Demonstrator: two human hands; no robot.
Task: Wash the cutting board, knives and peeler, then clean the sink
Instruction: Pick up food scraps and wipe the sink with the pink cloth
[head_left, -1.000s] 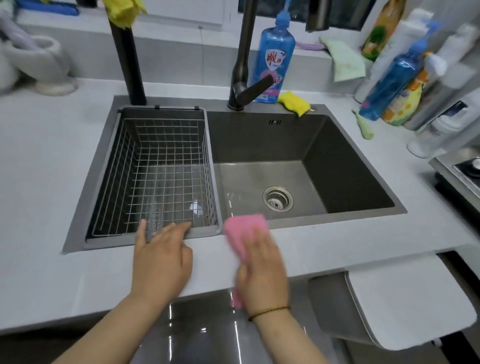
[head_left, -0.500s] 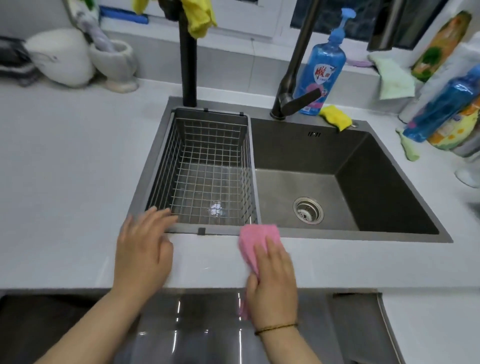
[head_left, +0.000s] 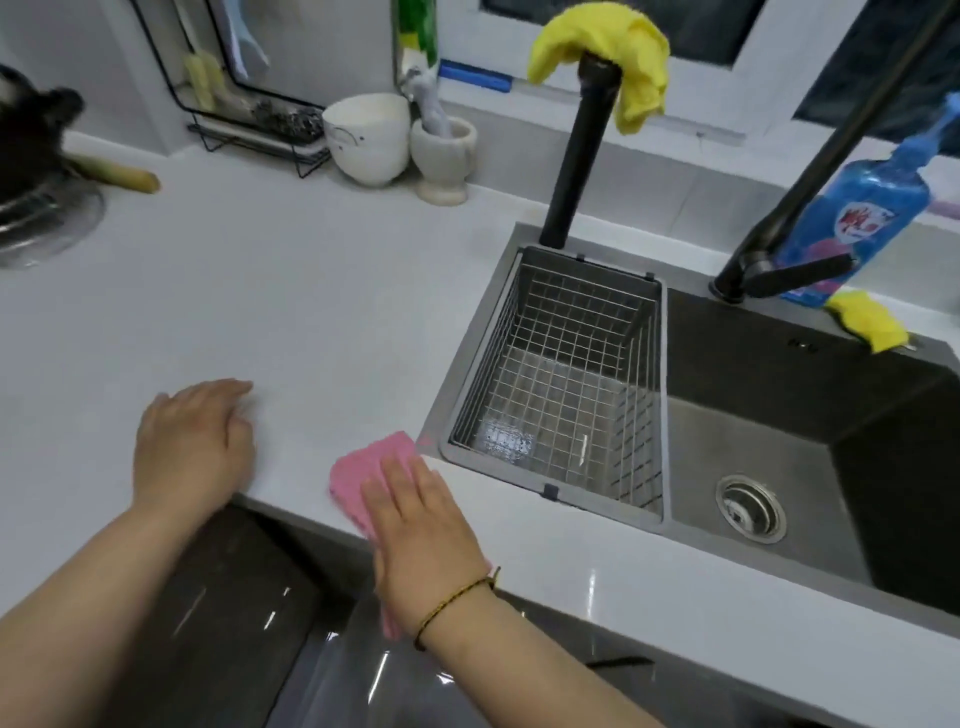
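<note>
My right hand (head_left: 421, 525) lies flat with straight fingers on a pink cloth (head_left: 363, 467), pressing it onto the white counter (head_left: 311, 312) just left of the sink's front left corner. My left hand (head_left: 192, 447) rests flat on the counter's front edge, further left, holding nothing. The dark steel sink (head_left: 779, 374) is to the right, with a wire drain basket (head_left: 571, 384) in its left half and a round drain (head_left: 750, 508) in the basin floor. No cutting board, knife or peeler is in view.
A black faucet (head_left: 769, 244) and a black post (head_left: 576, 171) draped with a yellow cloth (head_left: 608, 47) stand behind the sink. A blue soap bottle (head_left: 862, 218) and yellow sponge (head_left: 867, 325) sit at the back. A white bowl (head_left: 366, 137), mortar (head_left: 444, 158), rack and pot lid (head_left: 41, 218) stand at far left.
Both hands have slid left along the counter's front edge, the right one carrying the pink cloth from in front of the sink to the counter left of it. The view has swung left.
</note>
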